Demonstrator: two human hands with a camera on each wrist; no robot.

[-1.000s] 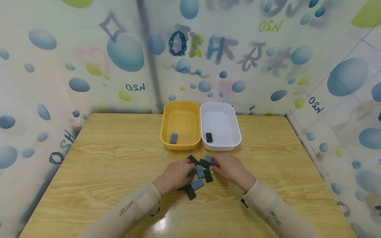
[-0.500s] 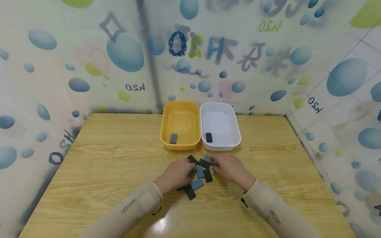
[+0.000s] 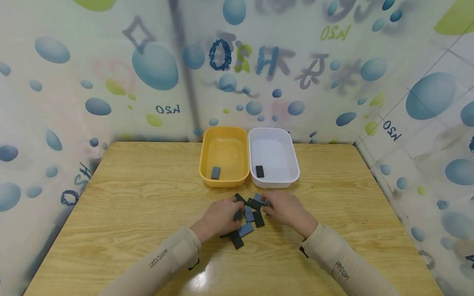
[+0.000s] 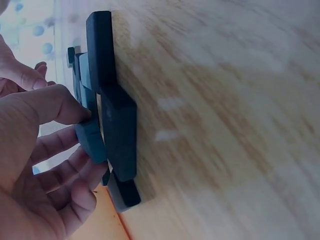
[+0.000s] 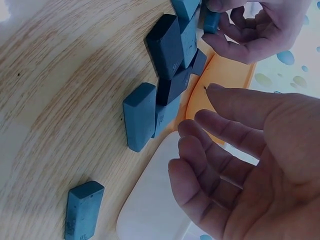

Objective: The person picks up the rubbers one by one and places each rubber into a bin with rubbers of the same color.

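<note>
Nearest me, a beige left sleeve (image 3: 159, 263) and a matching right sleeve (image 3: 337, 257) reach forward over a wood-grained surface (image 3: 129, 197). Just on the near side of the fingers of the left hand (image 3: 216, 218), I see a near black block (image 3: 237, 240), with another dark one partly hidden by that hand. A blue block (image 3: 246, 229) lies just right of those fingers, which pinch a blue-grey block (image 4: 90, 137) against the thumb. The fingers of the right hand (image 3: 286, 207) are loosely bent and apart from the thumb, holding nothing. Between both sets of fingers lie more blue and black blocks (image 3: 258, 218), several touching; my right wrist view shows a lone blue-looking block (image 5: 84, 212) away from that cluster. Beyond the left fingers stands a yellow tray (image 3: 224, 150) with one slate-coloured block (image 3: 216, 173) inside; beside it, beyond the right fingers, a white tray (image 3: 274, 150) holds one black block (image 3: 260, 171). Farthest off, a pale wall (image 3: 148, 123) carries blue and green ovals.
</note>
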